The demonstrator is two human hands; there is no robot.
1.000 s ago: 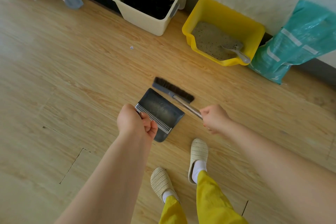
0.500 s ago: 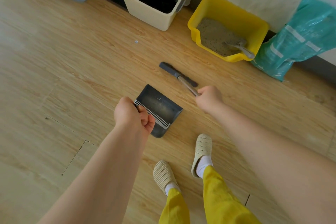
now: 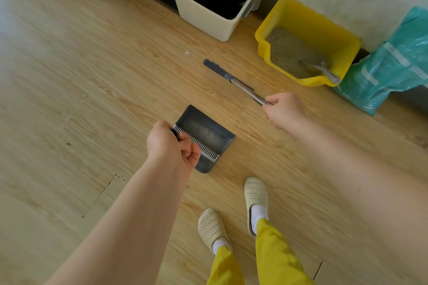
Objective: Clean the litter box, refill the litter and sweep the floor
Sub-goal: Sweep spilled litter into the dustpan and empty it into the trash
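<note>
The dark-headed broom (image 3: 228,76) has swung farther from the dark grey plastic dustpan (image 3: 205,133) toward the yellow plastic litter box (image 3: 308,40). Left hand (image 3: 170,146) fingers curl round the dustpan's handle on the wooden floor (image 3: 81,76); right hand (image 3: 286,109) fingers wrap the broom's metal pole.

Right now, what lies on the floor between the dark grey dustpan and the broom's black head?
Head view: only bare wooden floor lies between the dark grey dustpan and the broom's black head; the small white speck sits beyond, off to the side.

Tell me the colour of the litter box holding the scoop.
Bright yellow: the litter box by the wall, with the grey scoop in its litter, shows clearly in the head view.
</note>
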